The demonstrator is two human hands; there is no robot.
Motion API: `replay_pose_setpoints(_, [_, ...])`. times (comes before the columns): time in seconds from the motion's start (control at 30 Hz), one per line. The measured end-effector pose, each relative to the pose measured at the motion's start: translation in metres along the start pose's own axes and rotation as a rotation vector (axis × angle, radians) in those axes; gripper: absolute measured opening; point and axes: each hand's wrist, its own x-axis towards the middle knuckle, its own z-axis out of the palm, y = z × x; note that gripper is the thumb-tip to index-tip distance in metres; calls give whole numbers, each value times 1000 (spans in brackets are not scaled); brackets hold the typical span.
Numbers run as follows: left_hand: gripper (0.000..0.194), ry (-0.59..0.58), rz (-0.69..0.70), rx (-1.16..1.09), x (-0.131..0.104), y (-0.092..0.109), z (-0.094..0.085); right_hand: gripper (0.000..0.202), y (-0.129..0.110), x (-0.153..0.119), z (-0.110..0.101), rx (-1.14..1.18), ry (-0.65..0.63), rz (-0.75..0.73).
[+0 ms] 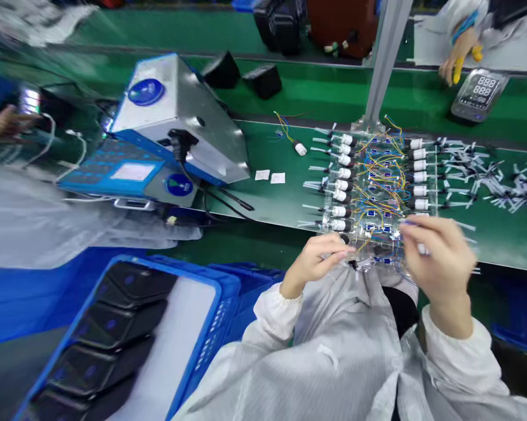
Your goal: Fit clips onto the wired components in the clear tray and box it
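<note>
A clear rack (380,248) holds small blue circuit boards (371,228) joined to yellow and blue wires (381,204). White cylindrical parts with black ends (339,225) line its left side, and matching white parts (419,190) line the right. At the rack's near left corner, my left hand (320,260) is pinched, its fingertips beside a thin yellow wire; what they grip is too small to tell. Over the near right side, my right hand (441,254) is closed, thumb and forefinger together with a bluish bit at the tips. Blur hides what it is.
White zip ties (486,175) lie in a heap to the right. A metal-and-blue instrument (193,128) with cables stands on the left. One loose wired white part (300,148) lies between. A blue crate (211,292) holds black housings. A co-worker's hand (460,55) is near a display unit (479,95).
</note>
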Motion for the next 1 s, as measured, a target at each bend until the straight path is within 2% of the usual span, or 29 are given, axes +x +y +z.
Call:
replay_pose_setpoints(0.1, [7, -52, 54, -1, 5, -2, 4, 21, -17, -8, 18, 258, -232, -60])
replay_pose_setpoints(0.13, [5, -66, 61, -6, 6, -2, 5, 20, -21, -11, 24, 311, -272, -56])
replay_pose_setpoints(0.2, [11, -89, 56, -20, 7, -1, 5, 16, -26, -15, 33, 378, -267, 7])
replay_pose_setpoints(0.4, [14, -133, 36, -140, 7, 3, 2, 20, -21, -25, 54, 145, -334, 109])
replay_pose_setpoints(0.53, [15, -107, 24, -29, 9, 5, 7, 19, -21, -26, 56, 219, -304, 137])
replay_pose_setpoints(0.63, [12, -77, -33, 67, 11, 6, 12, 13, -25, -21, 47, 476, -154, 261])
replay_pose_setpoints(0.7, [11, -87, -38, 110, 11, 6, 14, 9, -26, -18, 39, 703, -115, 369])
replay_pose_setpoints(0.8, [12, -80, -25, 152, 11, 5, 14, 6, -26, -18, 34, 939, -186, 442])
replay_pose_setpoints(1.0, [8, -79, -4, 168, 8, 3, 13, 6, -23, -25, 43, 953, -230, 441])
